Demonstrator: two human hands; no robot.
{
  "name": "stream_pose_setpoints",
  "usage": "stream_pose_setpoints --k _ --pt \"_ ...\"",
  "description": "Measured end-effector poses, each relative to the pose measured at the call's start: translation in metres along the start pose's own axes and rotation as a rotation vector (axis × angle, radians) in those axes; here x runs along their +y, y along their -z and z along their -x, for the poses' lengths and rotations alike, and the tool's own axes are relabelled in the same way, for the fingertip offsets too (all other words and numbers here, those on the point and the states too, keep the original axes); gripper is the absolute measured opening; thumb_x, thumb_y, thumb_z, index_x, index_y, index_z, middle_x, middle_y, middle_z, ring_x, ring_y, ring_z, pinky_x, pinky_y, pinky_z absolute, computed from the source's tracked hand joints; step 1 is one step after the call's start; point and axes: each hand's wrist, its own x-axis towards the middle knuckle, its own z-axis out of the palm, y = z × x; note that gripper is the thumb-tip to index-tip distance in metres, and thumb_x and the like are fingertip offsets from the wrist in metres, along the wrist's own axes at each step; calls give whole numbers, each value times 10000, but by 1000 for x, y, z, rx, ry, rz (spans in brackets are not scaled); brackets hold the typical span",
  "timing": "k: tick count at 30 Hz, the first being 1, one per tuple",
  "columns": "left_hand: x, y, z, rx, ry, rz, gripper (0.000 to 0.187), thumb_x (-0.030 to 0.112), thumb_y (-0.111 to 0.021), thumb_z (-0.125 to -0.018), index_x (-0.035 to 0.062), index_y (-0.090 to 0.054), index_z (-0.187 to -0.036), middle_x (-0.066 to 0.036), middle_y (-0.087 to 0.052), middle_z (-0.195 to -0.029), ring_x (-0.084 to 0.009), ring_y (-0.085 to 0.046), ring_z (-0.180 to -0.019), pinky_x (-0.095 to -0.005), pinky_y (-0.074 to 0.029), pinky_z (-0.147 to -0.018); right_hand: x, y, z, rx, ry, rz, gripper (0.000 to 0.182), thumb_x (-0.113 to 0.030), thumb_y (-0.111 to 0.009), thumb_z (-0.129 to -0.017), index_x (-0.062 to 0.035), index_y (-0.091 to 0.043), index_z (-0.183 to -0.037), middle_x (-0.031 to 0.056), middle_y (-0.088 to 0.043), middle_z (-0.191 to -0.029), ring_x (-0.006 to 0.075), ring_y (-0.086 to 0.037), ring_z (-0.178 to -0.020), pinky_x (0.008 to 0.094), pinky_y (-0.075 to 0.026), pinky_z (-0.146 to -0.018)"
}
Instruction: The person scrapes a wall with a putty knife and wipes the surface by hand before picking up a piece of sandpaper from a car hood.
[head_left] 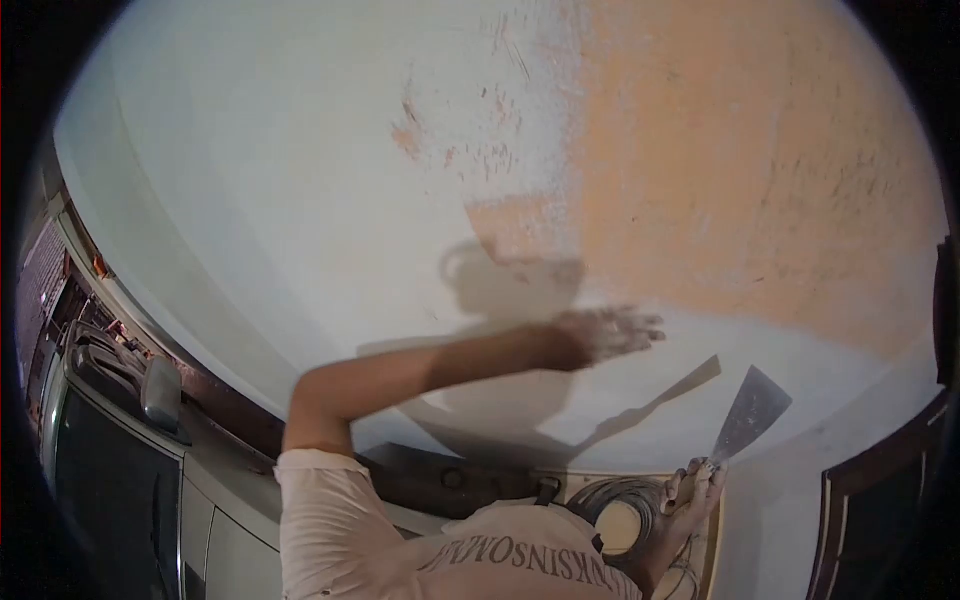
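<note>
My left hand [615, 333], dusted with white, is raised in front of the wall [300, 180], its fingers stretched out and nothing in them. The forearm reaches across from the left. Low at the right, my right hand [692, 487] is closed around the handle of a putty knife [753, 412], whose wide grey blade points upward. White smears show on its fingers. The wall is whitish, with a large orange area [680, 170] at the upper right and scraped marks along its edge. Shadows of the head, arm and tool fall on the wall.
A parked vehicle [120, 480] with a side mirror [162, 394] stands at the lower left. Coiled cable [647, 503] lies low, near my right hand. A dark-framed door or window [880, 490] is at the lower right.
</note>
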Motion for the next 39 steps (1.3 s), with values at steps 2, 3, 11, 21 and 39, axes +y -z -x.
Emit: stream_pose_setpoints --k 2,3,11,21,39 --pt "-23 46 19 -7 88 40 643 384 -515 -800 160 -335 -1375 -23 -250 -1463 -252 -205 -1355 -461 -143 -1094 -3 3 0 53 24 30 312 -109 -482 -906 -61 -376 -1195 53 -491 -807 89 -415 -454 198 -325 -326" --pt "-33 73 31 -23 163 40 642 429 -521 -797 187 -354 -1368 -13 -267 -1456 -268 -215 -1350 -487 -151 -1085 -2 5 0 43 33 28 260 -114 -488 -902 -55 -390 -1135 57 -485 -811 97 -416 -448 200 -318 -318" --pt "-54 105 85 623 1108 -548 758 556 -462 -824 84 -292 -1392 -184 -162 -1470 -413 -88 -1354 -627 -75 -1023 1 17 3 -67 -57 16 294 -156 -507 -908 -64 -406 -1168 28 -479 -816 67 -408 -469 183 -330 -364" --pt "53 -11 21 367 1009 -184 829 517 -539 -804 24 -225 -1392 -290 -39 -1450 -507 -2 -1322 -710 -22 -955 4 39 -6 -67 -89 31 396 -107 -483 -903 -46 -350 -1271 45 -474 -801 83 -417 -449 195 -342 -360" --pt "22 19 70 530 1133 -463 821 500 -450 -850 -99 -203 -1355 -297 -160 -1423 -463 -91 -1332 -576 -54 -1048 24 88 -21 -54 -51 99 355 -95 -494 -893 -2 -377 -1215 58 -525 -789 97 -429 -451 211 -360 -377"
